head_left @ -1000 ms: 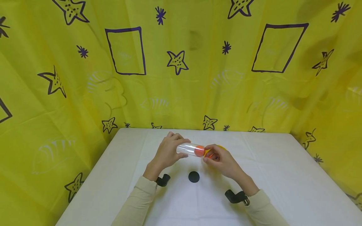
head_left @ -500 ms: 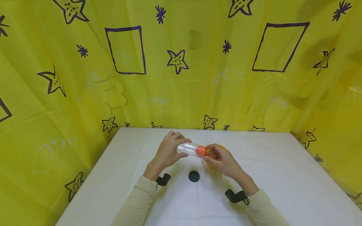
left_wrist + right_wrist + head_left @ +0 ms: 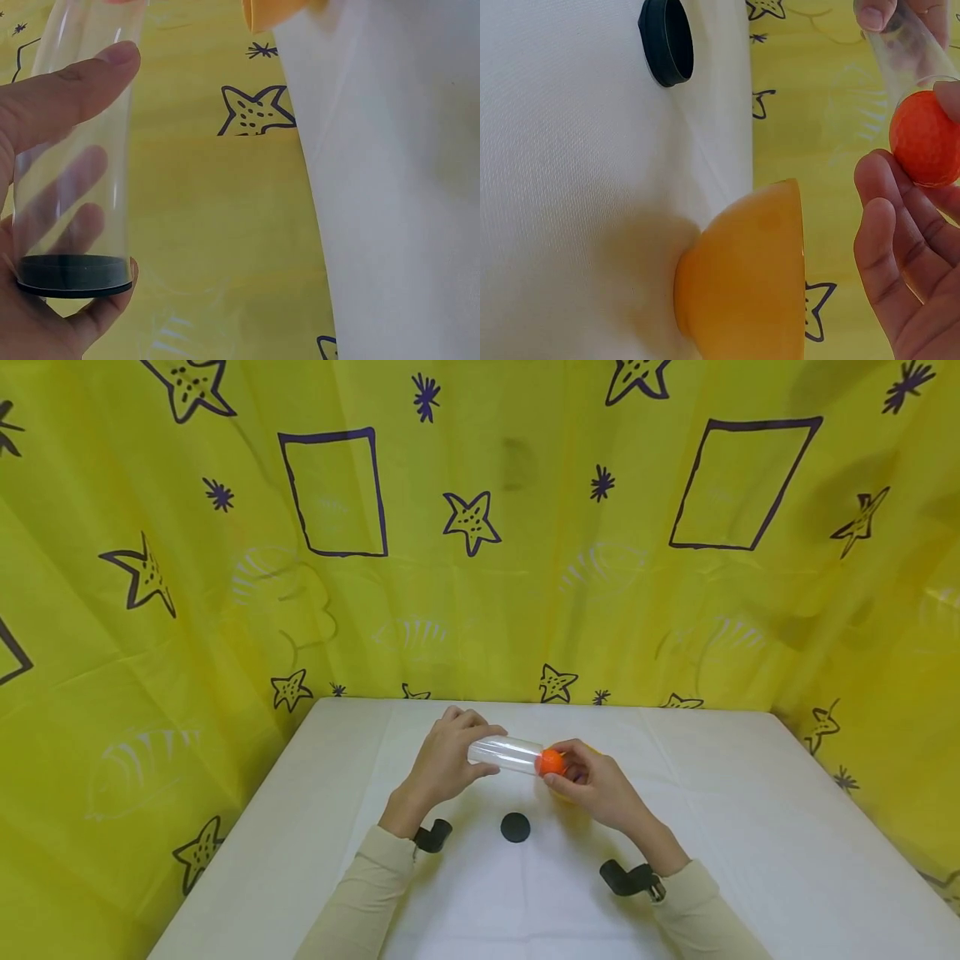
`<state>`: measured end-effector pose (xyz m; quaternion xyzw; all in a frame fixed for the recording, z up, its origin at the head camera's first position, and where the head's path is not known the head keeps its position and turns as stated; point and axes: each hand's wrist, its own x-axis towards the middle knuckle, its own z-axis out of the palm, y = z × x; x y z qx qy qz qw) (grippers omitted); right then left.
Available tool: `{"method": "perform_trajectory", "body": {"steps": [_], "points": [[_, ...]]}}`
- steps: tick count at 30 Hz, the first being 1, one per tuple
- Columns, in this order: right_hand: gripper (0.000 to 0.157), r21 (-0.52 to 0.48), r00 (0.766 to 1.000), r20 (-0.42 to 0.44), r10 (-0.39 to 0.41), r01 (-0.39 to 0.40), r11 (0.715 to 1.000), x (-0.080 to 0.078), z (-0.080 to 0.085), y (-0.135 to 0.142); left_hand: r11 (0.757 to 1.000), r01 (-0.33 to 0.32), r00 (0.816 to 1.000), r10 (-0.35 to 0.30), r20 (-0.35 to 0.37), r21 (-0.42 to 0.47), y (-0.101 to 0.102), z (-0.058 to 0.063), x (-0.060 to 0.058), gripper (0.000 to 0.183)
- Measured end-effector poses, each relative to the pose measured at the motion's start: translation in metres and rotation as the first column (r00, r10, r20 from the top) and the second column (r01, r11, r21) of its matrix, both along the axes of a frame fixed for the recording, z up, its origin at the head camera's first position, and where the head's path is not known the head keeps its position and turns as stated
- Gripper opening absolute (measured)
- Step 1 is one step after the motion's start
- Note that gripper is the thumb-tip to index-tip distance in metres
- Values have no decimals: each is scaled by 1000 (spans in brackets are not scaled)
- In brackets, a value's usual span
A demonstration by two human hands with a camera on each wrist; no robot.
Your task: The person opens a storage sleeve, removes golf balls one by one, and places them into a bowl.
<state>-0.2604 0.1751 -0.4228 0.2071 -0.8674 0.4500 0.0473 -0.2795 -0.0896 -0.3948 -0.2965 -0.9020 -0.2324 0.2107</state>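
Observation:
My left hand [image 3: 441,762] grips a clear plastic tube [image 3: 508,754] above the table, its mouth pointing right and a little down. A dark cap [image 3: 73,276] closes the tube's other end in the left wrist view. At the open mouth sits an orange golf ball [image 3: 551,762], mostly outside the tube. The thumb and fingers of my right hand [image 3: 606,789] pinch this dimpled ball [image 3: 925,139]. Below the right hand stands a yellow bowl [image 3: 746,277], largely hidden by that hand in the head view; its inside cannot be made out.
A round black cap [image 3: 515,827] lies on the white tablecloth [image 3: 420,910], nearer than the hands. Black camera mounts [image 3: 626,878] stick out from both wrists. A yellow patterned curtain [image 3: 420,593] hangs behind the table and at both sides.
The orange golf ball has slid right, from inside the tube's end to its mouth, and into the right hand's fingers. The left hand and tube have hardly moved.

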Motion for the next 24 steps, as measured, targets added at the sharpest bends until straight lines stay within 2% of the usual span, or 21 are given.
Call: {"method": "perform_trajectory", "body": {"steps": [12,17,24], "points": [[40,34,989,37,-143,142,989,-3,6,13,1000,-11,1000,11,17,8,1,0,-2,47],[42,43,986,30,-166,165,985,-6,8,20,1000,-21,999,20,33,11,-1,0,-2,48],[42,61,980,-14,-198,198,978,-12,2,30,999,-24,998,23,56,22,-2,-1,-2,49]]}}
